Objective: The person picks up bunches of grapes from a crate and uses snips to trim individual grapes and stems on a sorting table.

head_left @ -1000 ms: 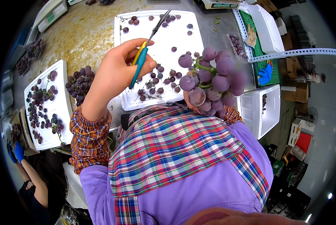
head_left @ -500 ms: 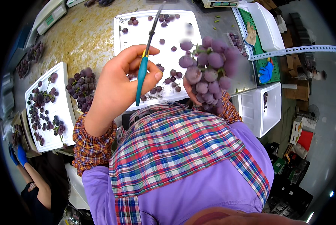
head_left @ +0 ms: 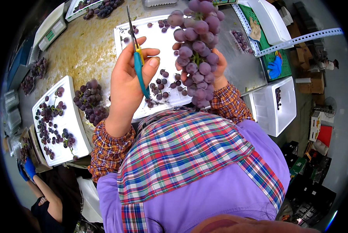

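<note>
My left hand (head_left: 130, 75) has a pair of slim scissors (head_left: 138, 66) with teal-and-yellow handles resting against the thumb, their dark blades pointing away from me. A long bunch of purple grapes (head_left: 199, 54) hangs upright from top to bottom before me, and my right hand (head_left: 219, 68) grips it from behind, its fingers partly hidden by the berries. Beneath both hands lies a white foam tray (head_left: 150, 39) with loose grapes scattered on it, some in small clusters. The scissors and the bunch are apart.
Left of me, a bunch of grapes (head_left: 90, 101) lies beside a second white tray (head_left: 77, 130) of grapes. A scale (head_left: 51, 31) stands far left. On the right are a white foam box (head_left: 273, 108), a green crate (head_left: 265, 40) and a perforated metal strip (head_left: 302, 51). Another person's blue-gloved hand (head_left: 29, 167) shows lower left.
The bunch has moved up and left and is now held tall over the tray. My left hand has shifted slightly, its fingers more spread, with the scissors tilted the other way.
</note>
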A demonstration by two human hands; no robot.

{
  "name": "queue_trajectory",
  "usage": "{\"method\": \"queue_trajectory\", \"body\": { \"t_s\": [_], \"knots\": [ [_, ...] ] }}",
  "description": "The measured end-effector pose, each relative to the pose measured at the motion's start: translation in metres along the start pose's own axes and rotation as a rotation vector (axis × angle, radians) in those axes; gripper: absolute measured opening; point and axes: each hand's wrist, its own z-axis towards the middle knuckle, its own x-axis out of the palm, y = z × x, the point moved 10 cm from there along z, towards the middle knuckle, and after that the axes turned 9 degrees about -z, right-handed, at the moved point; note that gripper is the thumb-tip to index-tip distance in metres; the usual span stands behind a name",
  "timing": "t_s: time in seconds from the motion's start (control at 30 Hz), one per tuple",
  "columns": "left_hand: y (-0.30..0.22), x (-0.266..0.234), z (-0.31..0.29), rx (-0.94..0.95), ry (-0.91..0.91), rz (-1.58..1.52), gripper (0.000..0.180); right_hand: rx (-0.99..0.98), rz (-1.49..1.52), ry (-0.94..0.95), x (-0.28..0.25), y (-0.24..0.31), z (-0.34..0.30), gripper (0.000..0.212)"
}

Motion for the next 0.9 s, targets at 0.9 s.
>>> {"method": "queue_trajectory", "body": {
  "t_s": [0.9],
  "knots": [
    [-0.024,-0.003,-0.036,-0.015,-0.002,0.338,0.047,-0.062,-0.309,-0.144,0.027,0.006,0.014,0.073]
  ]
}}
